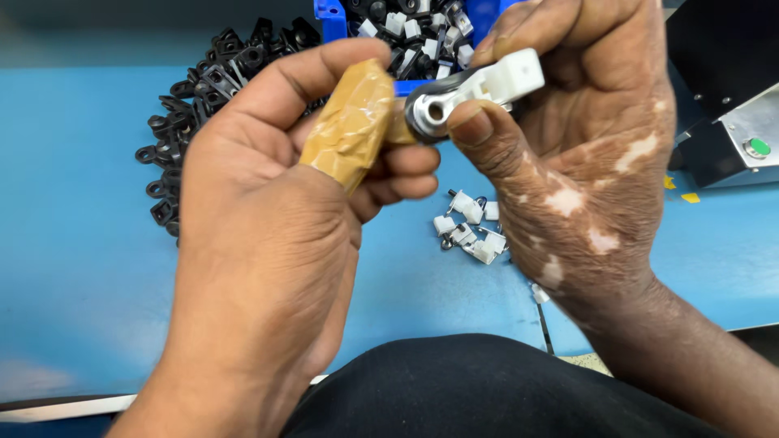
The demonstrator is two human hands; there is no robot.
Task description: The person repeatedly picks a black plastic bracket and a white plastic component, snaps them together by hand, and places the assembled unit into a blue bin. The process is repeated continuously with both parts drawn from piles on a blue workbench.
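Observation:
My left hand (268,235) is raised above the blue table (73,243), its thumb wrapped in tan tape, and it pinches one end of a small assembled part (471,93). The part has a black ring-shaped piece with a metal eyelet and a white plastic clip on its right end. My right hand (584,154) holds the same part from the other side, thumb under the ring and fingers over the white clip. Both hands meet at the part, close to the camera.
A pile of black ring-shaped plastic pieces (203,105) lies at the back left. A blue bin (333,20) behind holds mixed black and white parts. Several small white clips (472,227) lie under my hands. A black and metal machine with a green button (756,148) stands right.

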